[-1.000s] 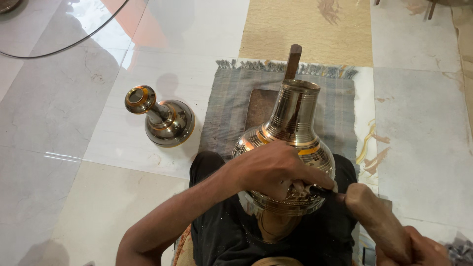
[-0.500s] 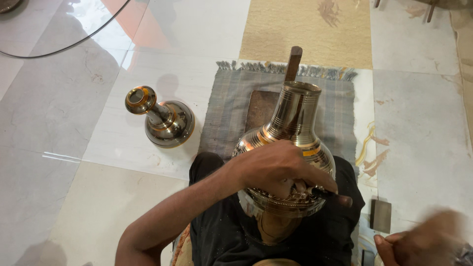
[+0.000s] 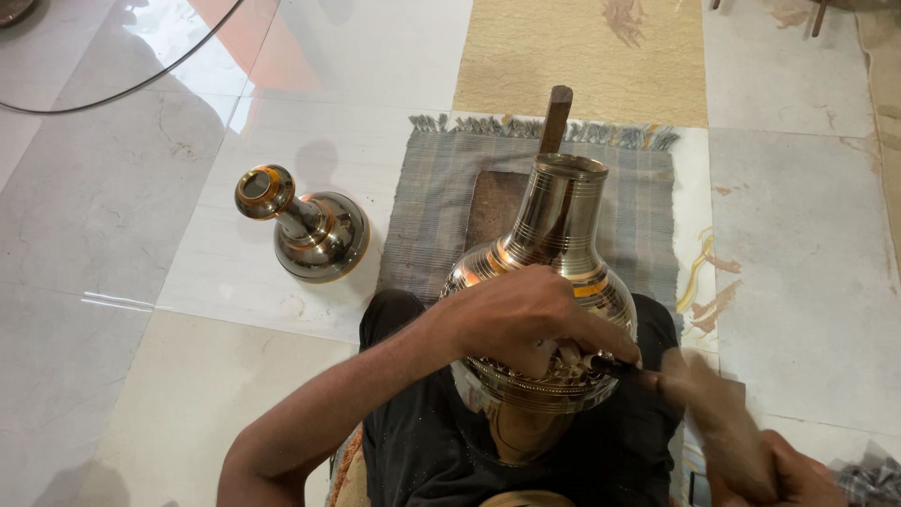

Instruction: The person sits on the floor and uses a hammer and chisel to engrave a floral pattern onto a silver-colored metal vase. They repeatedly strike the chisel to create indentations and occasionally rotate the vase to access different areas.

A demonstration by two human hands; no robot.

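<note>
Beside the held vase, another vase

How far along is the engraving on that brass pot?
Done: an engraved band shows round the brass pot's belly under the hands. In hand: the left hand pins a small tool to that band, and the blurred right hand is mid-swing with something I cannot make out. Left: the pot's neck and upper body look smooth; the second vessel lies untouched on the floor.

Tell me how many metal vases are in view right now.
2. One large metal vase lies across the person's lap on the grey mat, under the left hand. A smaller vase stands on the floor tiles to its left.
</note>
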